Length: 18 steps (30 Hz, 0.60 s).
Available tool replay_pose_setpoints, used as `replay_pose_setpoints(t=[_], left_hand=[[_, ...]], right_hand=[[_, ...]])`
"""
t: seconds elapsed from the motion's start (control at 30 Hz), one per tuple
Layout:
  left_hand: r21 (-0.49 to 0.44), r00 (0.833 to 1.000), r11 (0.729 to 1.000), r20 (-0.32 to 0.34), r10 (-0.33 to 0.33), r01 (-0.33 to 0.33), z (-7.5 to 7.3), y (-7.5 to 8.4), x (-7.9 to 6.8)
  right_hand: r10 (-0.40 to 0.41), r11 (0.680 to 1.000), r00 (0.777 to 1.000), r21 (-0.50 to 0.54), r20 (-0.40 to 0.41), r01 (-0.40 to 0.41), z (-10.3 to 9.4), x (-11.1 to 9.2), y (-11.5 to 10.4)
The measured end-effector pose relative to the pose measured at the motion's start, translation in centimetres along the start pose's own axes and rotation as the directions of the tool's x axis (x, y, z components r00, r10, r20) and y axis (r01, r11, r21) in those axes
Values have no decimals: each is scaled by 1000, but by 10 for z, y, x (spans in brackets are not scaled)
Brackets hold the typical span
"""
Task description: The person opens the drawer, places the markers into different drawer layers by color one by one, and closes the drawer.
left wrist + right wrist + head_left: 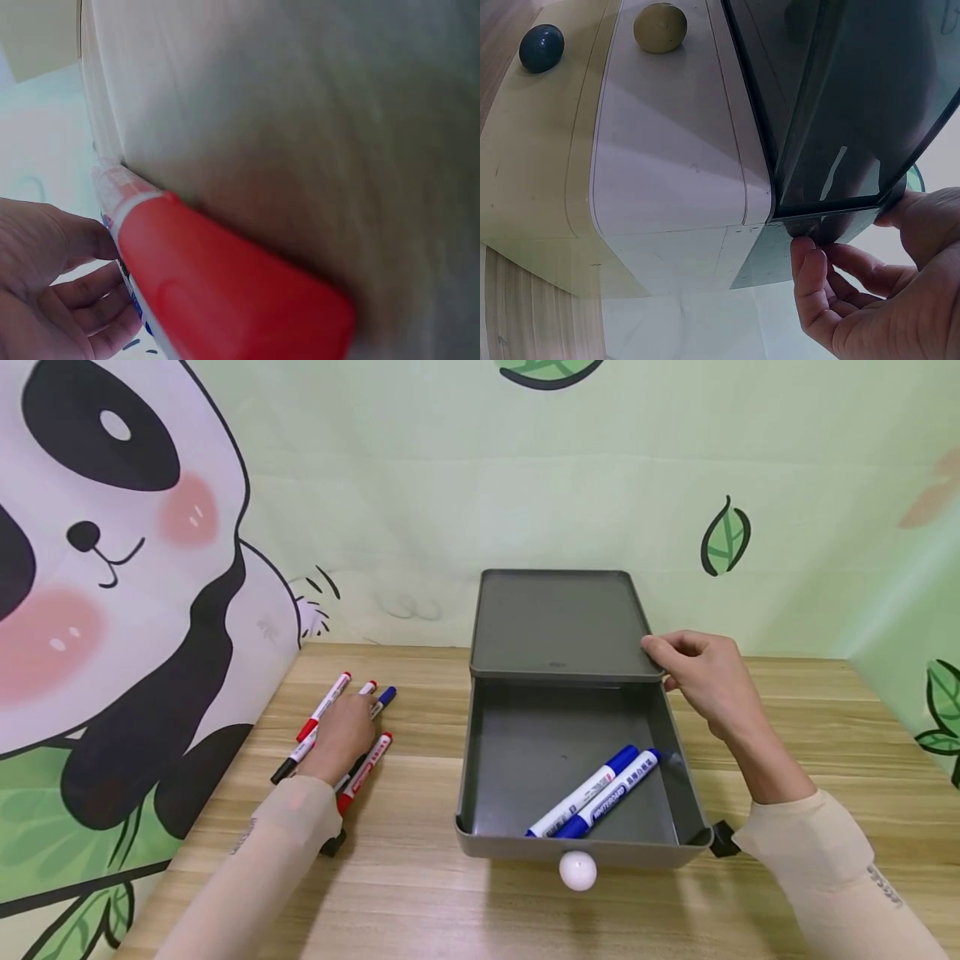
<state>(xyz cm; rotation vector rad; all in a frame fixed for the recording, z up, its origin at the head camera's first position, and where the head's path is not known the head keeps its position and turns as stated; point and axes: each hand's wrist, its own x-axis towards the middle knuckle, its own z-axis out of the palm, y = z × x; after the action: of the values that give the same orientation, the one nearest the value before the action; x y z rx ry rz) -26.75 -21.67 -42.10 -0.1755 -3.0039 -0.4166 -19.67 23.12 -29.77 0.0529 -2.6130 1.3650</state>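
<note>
In the head view my left hand reaches down among several whiteboard markers on the table, its fingertips by a blue-capped marker. A red marker lies beside this hand. Up close in the left wrist view, a red marker end partly covers the fingers of my left hand; I cannot tell whether they grip a marker. At the drawer cabinet, my right hand pinches the front right corner of the grey top, thumb above, fingers curled below. The grey drawer is pulled out and holds two blue markers.
A white round knob sticks out from the drawer front. In the right wrist view, white and yellow tiers with round knobs belong to the same cabinet. A panda-printed cloth hangs behind the wooden table.
</note>
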Motion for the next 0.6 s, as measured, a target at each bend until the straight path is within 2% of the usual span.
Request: replay_pose_setpoints(t=[0.3,0.6], left_hand=[[-98,999,995,-41,-22,18,0,-2,-3],[-123,998,992,-68,-15,7,-1,-4,-4]], right_hand=[[-7,1000,1000,10,-6,8,0,0,-1],[12,1000,1000,-11,-18,-12,1,0,-2]])
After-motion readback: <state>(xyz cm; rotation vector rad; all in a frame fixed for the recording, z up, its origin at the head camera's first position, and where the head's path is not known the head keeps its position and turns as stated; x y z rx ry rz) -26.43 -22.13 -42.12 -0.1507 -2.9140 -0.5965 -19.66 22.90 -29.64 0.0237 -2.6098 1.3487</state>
